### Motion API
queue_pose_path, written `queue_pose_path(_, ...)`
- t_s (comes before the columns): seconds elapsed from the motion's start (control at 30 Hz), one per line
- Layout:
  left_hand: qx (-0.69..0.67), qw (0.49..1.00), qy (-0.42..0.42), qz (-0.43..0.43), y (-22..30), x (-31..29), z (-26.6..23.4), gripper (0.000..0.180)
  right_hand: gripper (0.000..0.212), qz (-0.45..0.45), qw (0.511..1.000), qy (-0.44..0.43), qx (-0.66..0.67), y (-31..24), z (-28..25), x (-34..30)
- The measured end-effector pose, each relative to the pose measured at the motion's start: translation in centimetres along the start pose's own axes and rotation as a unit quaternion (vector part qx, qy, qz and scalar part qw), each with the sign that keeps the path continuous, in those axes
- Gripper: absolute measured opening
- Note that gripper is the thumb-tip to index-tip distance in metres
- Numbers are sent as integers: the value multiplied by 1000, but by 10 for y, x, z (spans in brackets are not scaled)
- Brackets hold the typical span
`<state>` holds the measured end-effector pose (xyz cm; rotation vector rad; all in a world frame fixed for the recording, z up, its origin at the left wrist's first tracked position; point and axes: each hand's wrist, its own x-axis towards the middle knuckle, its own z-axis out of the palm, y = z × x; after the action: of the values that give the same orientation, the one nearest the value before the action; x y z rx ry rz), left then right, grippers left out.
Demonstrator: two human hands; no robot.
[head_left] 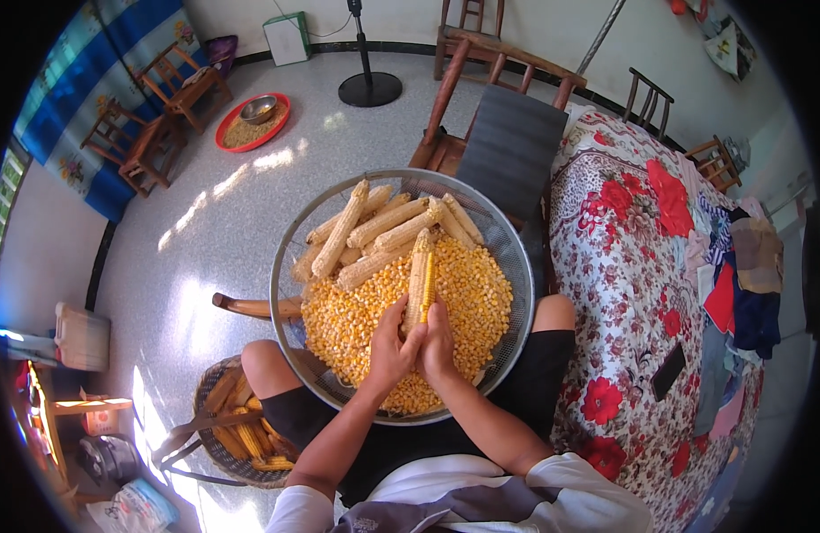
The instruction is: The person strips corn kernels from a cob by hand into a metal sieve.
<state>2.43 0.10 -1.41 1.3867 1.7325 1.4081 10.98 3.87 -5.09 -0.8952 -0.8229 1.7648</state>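
Both my hands grip one corn cob (419,275), held pointing away from me over a large round mesh basket (279,258) on my lap. Some rows of yellow kernels are still on its right side, while the left side is mostly bare. My left hand (395,348) wraps its lower left, and my right hand (438,345) closes round its lower right, the thumbs close together. Loose yellow kernels (348,333) fill the near part of the basket under my hands. Several bare cobs (343,233) are piled at the basket's far side.
A wicker basket (216,449) of unshelled corn stands by my left knee. To the right is a bed (596,355) with a floral cover, clothes and a phone (667,371). Wooden chairs, a red tray (281,124) with a metal bowl, and a stand base (371,90) are farther off.
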Motion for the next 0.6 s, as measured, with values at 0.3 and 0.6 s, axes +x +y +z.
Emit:
queue_pose_path(0.3, -132, 986, -21, -98, -8, 2, -4, 41, 56, -68, 993, 2, -92, 1, 1, 1)
queue_pose_path(0.6, -279, 944, -2, -174, -7, 4, -3, 39, 56, -48, 998, -36, -12, -2, 4, -1)
